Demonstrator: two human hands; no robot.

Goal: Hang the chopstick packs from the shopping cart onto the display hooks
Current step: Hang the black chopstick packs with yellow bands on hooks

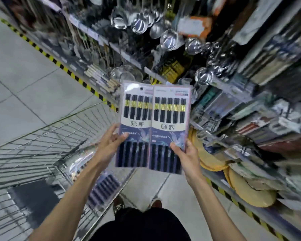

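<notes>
In the head view, the person holds two chopstick packs up in front of the shelves, one in each hand. The left pack (137,119) and the right pack (170,122) stand upright side by side, and the edge of the right pack lies a little over the left one. Both show black chopsticks with a gold band behind clear plastic, and a dark blue card below.

The left hand (109,145) takes the left pack at its lower left edge. Its grip is clamped on the pack, with the thumb on the front and the fingers behind the edge. The right hand (186,153) takes the right pack at its lower right corner. Its grip is also clamped, with the thumb pressed on the front and the fingers behind.

The wire shopping cart (42,145) stands on the left, under the left arm. More packs (102,190) of the same kind lie inside it, blurred.

Beyond the two held packs, shiny steel ladles (139,23) hang in rows on the display. The shelves (250,101) on the right carry many other packs, too blurred to name. Round yellow mats (250,190) lie stacked on the low shelf, just beside the right hand. A yellow and black tape (59,64) runs along the foot of the shelves on the grey tiled floor (24,66). The hooks themselves cannot be made out in the blur.
</notes>
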